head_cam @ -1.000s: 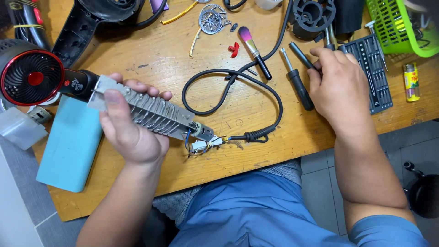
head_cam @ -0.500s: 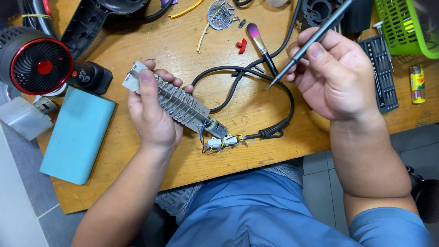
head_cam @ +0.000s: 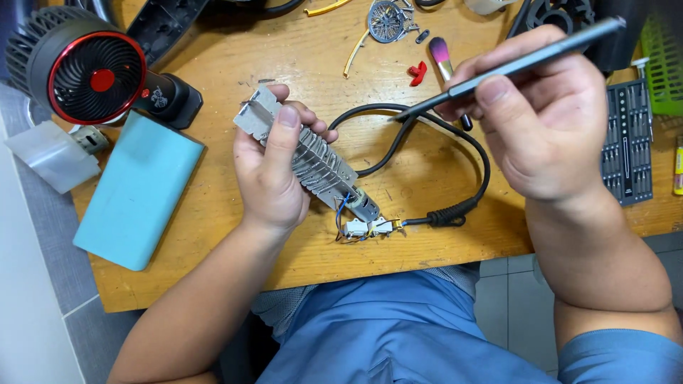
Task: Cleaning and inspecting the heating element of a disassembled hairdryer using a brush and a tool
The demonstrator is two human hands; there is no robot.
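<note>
Right hand [head_cam: 548,121] lifted off table — grey screwdriver [head_cam: 512,65] now raised

Flat teal rectangular pack [head_cam: 139,192] at table's left edge, small yellow labelled tube [head_cam: 678,167] at right edge

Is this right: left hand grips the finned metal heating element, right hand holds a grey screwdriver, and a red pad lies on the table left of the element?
Not quite. The head view shows the pad is light blue, not red. The rest holds: left hand grips the heating element, right hand holds the grey screwdriver.
</note>
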